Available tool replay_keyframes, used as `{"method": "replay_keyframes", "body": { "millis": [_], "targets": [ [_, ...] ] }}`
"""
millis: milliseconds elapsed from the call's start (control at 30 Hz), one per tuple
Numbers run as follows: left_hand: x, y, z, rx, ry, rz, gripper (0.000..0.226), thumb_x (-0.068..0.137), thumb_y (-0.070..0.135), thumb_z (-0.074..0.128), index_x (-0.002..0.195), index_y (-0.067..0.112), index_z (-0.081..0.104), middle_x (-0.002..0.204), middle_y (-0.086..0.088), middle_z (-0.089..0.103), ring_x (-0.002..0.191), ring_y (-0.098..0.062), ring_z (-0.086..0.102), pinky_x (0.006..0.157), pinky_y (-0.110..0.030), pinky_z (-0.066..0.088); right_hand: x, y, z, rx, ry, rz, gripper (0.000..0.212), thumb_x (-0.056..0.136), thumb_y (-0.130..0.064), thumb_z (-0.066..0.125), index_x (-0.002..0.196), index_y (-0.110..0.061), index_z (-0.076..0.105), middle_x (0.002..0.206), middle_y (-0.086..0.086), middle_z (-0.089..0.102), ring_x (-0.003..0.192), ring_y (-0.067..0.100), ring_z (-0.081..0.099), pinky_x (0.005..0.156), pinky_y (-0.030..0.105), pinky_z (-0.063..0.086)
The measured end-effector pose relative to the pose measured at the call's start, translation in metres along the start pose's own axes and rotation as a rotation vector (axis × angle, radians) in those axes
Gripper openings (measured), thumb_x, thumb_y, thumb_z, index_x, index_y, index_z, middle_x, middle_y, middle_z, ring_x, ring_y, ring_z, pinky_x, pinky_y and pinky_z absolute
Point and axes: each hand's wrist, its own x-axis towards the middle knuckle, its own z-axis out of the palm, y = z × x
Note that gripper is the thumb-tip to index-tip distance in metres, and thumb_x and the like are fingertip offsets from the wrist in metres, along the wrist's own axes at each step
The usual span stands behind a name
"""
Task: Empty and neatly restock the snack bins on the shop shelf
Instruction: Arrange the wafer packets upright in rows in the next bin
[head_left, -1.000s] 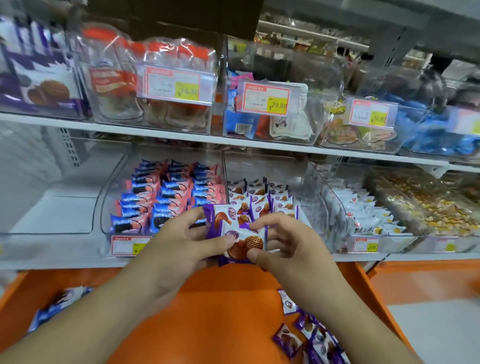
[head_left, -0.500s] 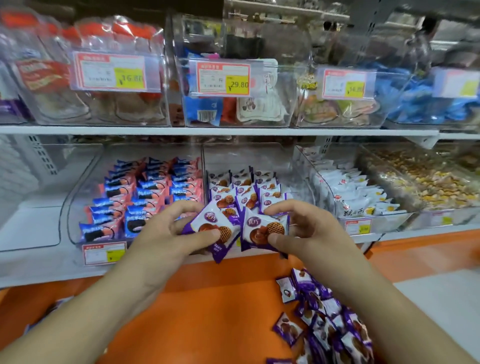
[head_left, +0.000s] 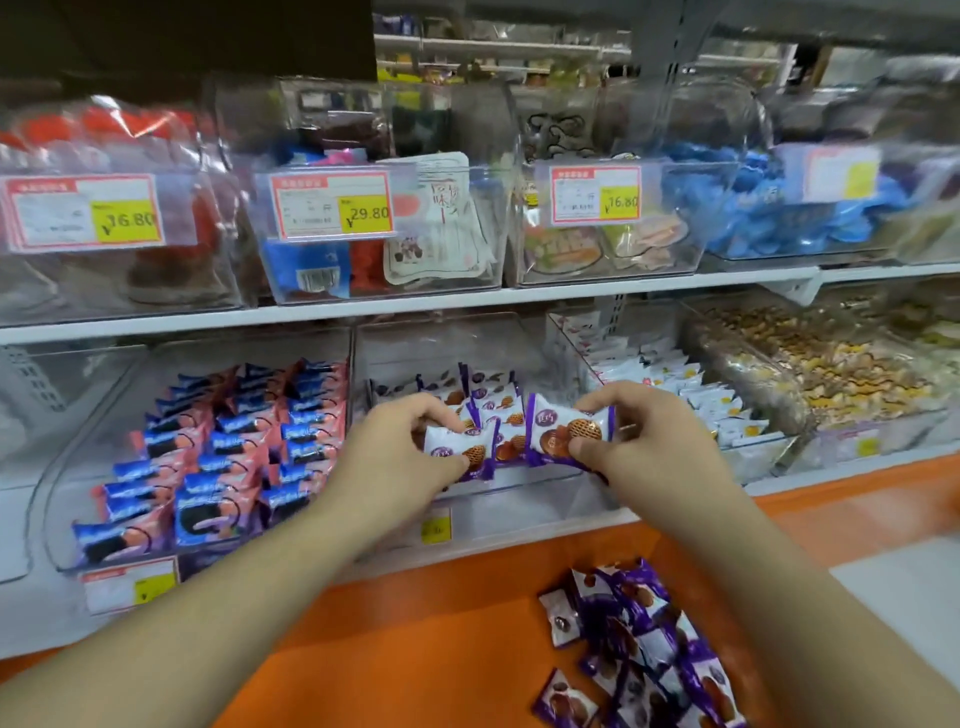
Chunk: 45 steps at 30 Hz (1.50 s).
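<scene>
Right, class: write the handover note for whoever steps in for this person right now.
Left hand: pinching one purple cookie packet over the middle clear bin.
Right hand: pinching another purple packet beside it.
Done: a few rows of purple packets stand in that bin; the blue-and-pink packets in the left bin look neatly stacked.
Left: seat both packets, then restock the loose purple pile on the orange ledge.

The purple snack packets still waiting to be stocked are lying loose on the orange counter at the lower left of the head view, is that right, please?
Not quite: the head view shows the loose purple snack packets on the orange counter at the lower right, not the lower left. The rest holds.
</scene>
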Motion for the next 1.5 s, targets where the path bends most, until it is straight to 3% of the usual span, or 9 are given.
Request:
{"method": "replay_keyframes", "body": {
  "millis": [267,633,833,1000,1133,1233,1300,1400,1500],
  "targets": [
    [0.088,-0.024,0.084,0.105,-0.236,0.043,0.038,0.075,0.005,0.085,0.098,0.03,0.067,0.096,0.01,0.068,0.083,-0.001,0.063,0.063,-0.013,0.046,0.029,0.045,-0.001,0.032,0.122,0.007,0.025,0.086,-0.026,0.083,0.097,-0.04,0.066,0.068,-0.001,0.059,0.063,0.021,0.061,0.059,0.038,0.053],
    [0.107,-0.028,0.104,0.418,-0.231,0.227,0.034,0.074,0.032,0.092,0.09,0.044,0.064,0.101,0.011,0.053,0.101,-0.013,0.05,0.081,-0.026,0.042,0.051,0.062,0.011,0.055,0.026,-0.051,0.03,0.087,-0.027,0.084,0.106,-0.043,0.066,0.081,-0.005,0.068,0.072,0.012,0.066,0.068,0.036,0.062],
    [0.093,-0.02,0.08,0.046,-0.168,0.109,0.028,0.087,0.016,0.081,0.095,0.041,0.073,0.104,0.008,0.068,0.083,-0.009,0.064,0.075,-0.018,0.048,0.045,0.061,0.01,0.065,-0.002,-0.119,0.034,0.087,-0.023,0.084,0.109,-0.041,0.066,0.073,-0.017,0.062,0.074,-0.007,0.061,0.06,0.009,0.047],
    [0.053,0.018,0.044,-0.41,-0.281,0.046,0.026,0.098,0.012,0.069,0.119,0.025,0.075,0.117,-0.003,0.074,0.097,-0.021,0.074,0.074,-0.02,0.057,0.039,0.051,0.02,0.147,-0.066,-0.156,0.039,0.087,-0.018,0.084,0.111,-0.041,0.062,0.087,-0.036,0.061,0.084,-0.008,0.061,0.07,0.009,0.048],
    [0.043,0.025,0.036,-0.252,-0.304,0.127,0.036,0.081,0.006,0.086,0.111,0.025,0.078,0.105,0.005,0.078,0.091,-0.017,0.077,0.085,-0.033,0.063,0.035,0.041,0.027,0.119,-0.103,-0.213,0.037,0.09,-0.021,0.081,0.11,-0.045,0.061,0.096,-0.031,0.066,0.087,-0.008,0.062,0.07,0.01,0.048],
    [0.053,0.008,0.036,-0.053,-0.178,0.111,0.032,0.078,0.018,0.091,0.1,0.035,0.076,0.099,0.012,0.077,0.086,-0.018,0.076,0.085,-0.045,0.063,0.035,0.041,0.027,-0.077,-0.111,-0.227,0.052,0.096,-0.029,0.074,0.14,-0.043,0.053,0.115,-0.032,0.059,0.102,-0.009,0.056,0.086,0.009,0.044],
    [0.062,-0.005,0.039,0.088,-0.154,0.091,0.031,0.075,0.028,0.093,0.096,0.04,0.074,0.099,0.018,0.074,0.087,-0.009,0.074,0.085,-0.042,0.062,0.035,0.044,0.026,-0.191,-0.108,-0.241,0.062,0.098,-0.024,0.07,0.153,-0.036,0.044,0.142,-0.02,0.051,0.13,0.001,0.047,0.107,0.014,0.036],
    [0.07,-0.017,0.054,0.237,-0.195,0.1,0.03,0.075,0.029,0.092,0.096,0.037,0.073,0.098,0.021,0.071,0.086,0.006,0.067,0.083,-0.028,0.057,0.037,0.049,0.026,-0.285,-0.085,-0.301,0.063,0.096,-0.016,0.069,0.153,-0.03,0.044,0.153,-0.015,0.043,0.143,0.005,0.031,0.1,0.0,0.014],
    [0.079,-0.021,0.074,0.322,-0.213,0.169,0.031,0.078,0.029,0.091,0.105,0.032,0.076,0.107,0.019,0.073,0.101,0.003,0.065,0.094,-0.027,0.054,0.041,0.054,0.026,-0.276,-0.059,-0.284,0.06,0.096,-0.014,0.067,0.15,-0.029,0.047,0.152,-0.015,0.045,0.144,0.006,0.031,0.104,0.008,0.017]
  ]
}}
